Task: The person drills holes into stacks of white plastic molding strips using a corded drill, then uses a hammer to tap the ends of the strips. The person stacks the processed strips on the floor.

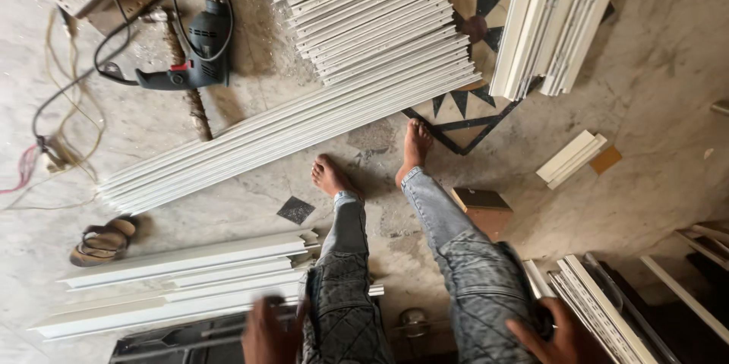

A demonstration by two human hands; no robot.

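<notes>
My left hand, blurred, lies on the near end of the long white plastic panel strips stacked at eight o'clock; grip unclear, I cannot tell how far it is open. My right hand rests fingers spread on my grey-jeaned right thigh, holding nothing, beside white slotted rails at four o'clock. A dark green corded drill lies at eleven o'clock.

White panels are lying on a grey, mottled floor with a black, tan and maroon geometric inlay. Grey-blue jeans are showing a faded quilted pattern. The drill is looking black with red trim.
</notes>
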